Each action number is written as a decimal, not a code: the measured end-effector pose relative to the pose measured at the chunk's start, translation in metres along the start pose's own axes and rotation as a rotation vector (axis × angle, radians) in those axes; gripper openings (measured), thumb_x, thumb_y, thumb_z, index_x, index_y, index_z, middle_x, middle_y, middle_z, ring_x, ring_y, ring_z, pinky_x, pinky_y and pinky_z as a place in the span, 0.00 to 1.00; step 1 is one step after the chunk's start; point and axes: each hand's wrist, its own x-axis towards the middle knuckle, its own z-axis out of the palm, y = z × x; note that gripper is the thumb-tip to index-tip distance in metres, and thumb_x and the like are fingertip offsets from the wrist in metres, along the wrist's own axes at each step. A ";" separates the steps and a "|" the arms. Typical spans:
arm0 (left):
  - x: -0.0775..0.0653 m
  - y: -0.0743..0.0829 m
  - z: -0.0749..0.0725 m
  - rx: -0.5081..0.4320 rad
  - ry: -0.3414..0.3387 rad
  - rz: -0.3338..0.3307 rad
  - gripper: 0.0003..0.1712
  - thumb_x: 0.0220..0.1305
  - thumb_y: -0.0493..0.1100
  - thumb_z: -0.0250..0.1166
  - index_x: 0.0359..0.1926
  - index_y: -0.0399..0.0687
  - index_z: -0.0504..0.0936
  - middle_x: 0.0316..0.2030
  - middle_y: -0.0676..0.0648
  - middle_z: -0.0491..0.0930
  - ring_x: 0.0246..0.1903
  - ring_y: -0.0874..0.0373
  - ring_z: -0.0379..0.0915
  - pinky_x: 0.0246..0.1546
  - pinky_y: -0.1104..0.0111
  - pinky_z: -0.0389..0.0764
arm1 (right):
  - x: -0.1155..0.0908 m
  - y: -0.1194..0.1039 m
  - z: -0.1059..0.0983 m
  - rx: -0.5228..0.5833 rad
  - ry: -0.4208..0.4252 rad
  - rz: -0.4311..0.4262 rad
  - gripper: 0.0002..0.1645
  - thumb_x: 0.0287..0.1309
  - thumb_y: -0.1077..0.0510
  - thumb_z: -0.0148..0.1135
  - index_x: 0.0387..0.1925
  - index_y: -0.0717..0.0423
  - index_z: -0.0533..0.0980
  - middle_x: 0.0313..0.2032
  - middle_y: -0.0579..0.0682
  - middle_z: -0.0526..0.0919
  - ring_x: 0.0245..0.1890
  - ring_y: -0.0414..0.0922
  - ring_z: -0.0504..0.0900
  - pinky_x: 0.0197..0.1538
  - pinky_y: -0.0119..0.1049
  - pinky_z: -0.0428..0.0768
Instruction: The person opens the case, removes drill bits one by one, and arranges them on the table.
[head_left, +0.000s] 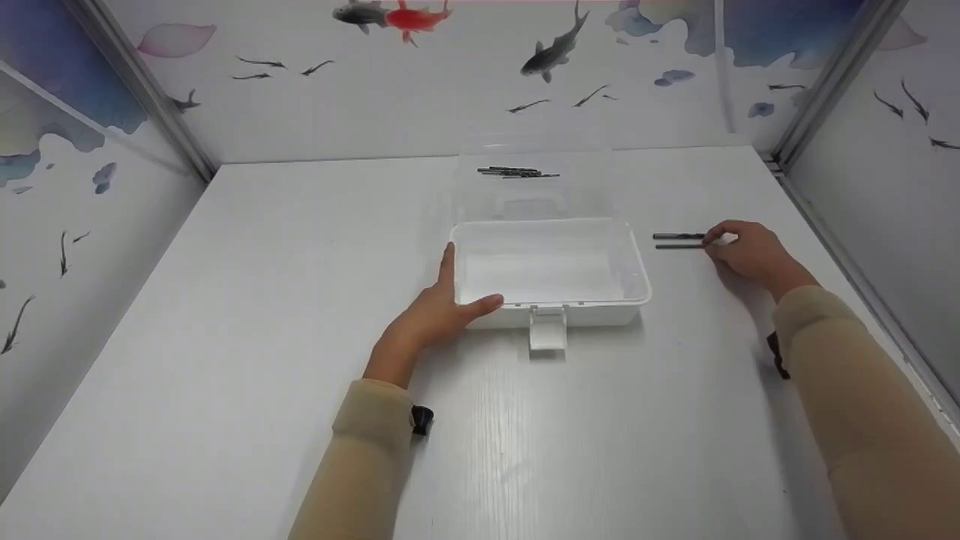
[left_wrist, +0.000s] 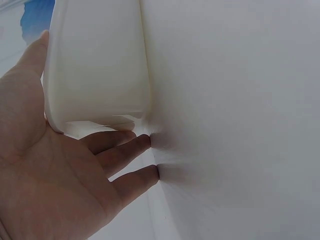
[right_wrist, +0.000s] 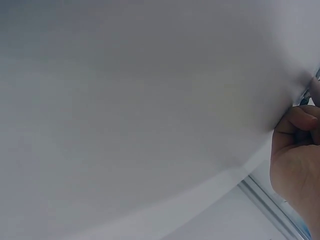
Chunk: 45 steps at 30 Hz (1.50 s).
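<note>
My left hand [head_left: 431,311] rests against the left front corner of a white plastic box [head_left: 551,313]. Its thumb lies along the front rim, and its straight fingers spread beside the left end wall. In the left wrist view, some fingertips [left_wrist: 154,172] touch the table below the box. To the right of the box, my right hand [head_left: 750,251] pinches the right ends of two thin dark drill bits [head_left: 675,236] lying side by side on the table. In the right wrist view, the curled fingers [right_wrist: 300,120] sit at the right edge and mostly hide the bits.
The box's clear lid [head_left: 585,187] is folded back behind it, with a bunch of several dark drill bits [head_left: 517,172] seen there. A white latch [head_left: 548,330] hangs at the front. Printed panels [head_left: 450,97] enclose the white table [head_left: 225,337] at the back and sides.
</note>
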 end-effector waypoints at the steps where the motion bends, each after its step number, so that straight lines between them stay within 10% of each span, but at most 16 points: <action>1: 0.000 0.001 0.000 0.002 0.001 0.001 0.75 0.62 0.78 0.67 0.85 0.65 0.20 0.82 0.34 0.58 0.79 0.41 0.63 0.80 0.47 0.63 | 0.000 0.000 0.000 0.000 0.007 0.002 0.25 0.79 0.49 0.54 0.66 0.61 0.73 0.68 0.71 0.71 0.57 0.62 0.73 0.60 0.57 0.72; 17: -0.001 0.000 0.004 -0.022 0.005 0.009 0.75 0.62 0.76 0.69 0.86 0.61 0.23 0.83 0.35 0.56 0.79 0.42 0.63 0.80 0.47 0.63 | -0.006 -0.008 -0.007 0.072 -0.016 0.022 0.31 0.79 0.47 0.57 0.74 0.58 0.68 0.65 0.68 0.74 0.49 0.53 0.75 0.45 0.40 0.77; 30: 0.000 -0.001 0.004 -0.021 0.003 -0.013 0.75 0.61 0.78 0.68 0.85 0.65 0.22 0.85 0.36 0.52 0.81 0.41 0.59 0.80 0.45 0.62 | -0.008 -0.070 -0.052 0.122 -0.011 -0.068 0.35 0.78 0.42 0.59 0.77 0.52 0.68 0.74 0.69 0.70 0.73 0.66 0.70 0.68 0.66 0.74; 40: 0.002 0.001 0.002 -0.036 0.008 -0.003 0.75 0.63 0.74 0.70 0.86 0.62 0.22 0.85 0.36 0.51 0.81 0.40 0.58 0.80 0.44 0.61 | -0.013 -0.117 -0.094 0.114 0.037 -0.074 0.37 0.74 0.36 0.61 0.77 0.43 0.70 0.77 0.67 0.65 0.72 0.68 0.69 0.71 0.70 0.69; 45: 0.002 -0.001 0.002 -0.038 0.012 0.000 0.75 0.63 0.74 0.70 0.86 0.62 0.22 0.85 0.37 0.51 0.81 0.41 0.59 0.81 0.45 0.61 | -0.013 -0.143 -0.098 0.068 0.044 -0.088 0.38 0.72 0.35 0.64 0.76 0.43 0.72 0.69 0.61 0.75 0.55 0.59 0.79 0.62 0.57 0.77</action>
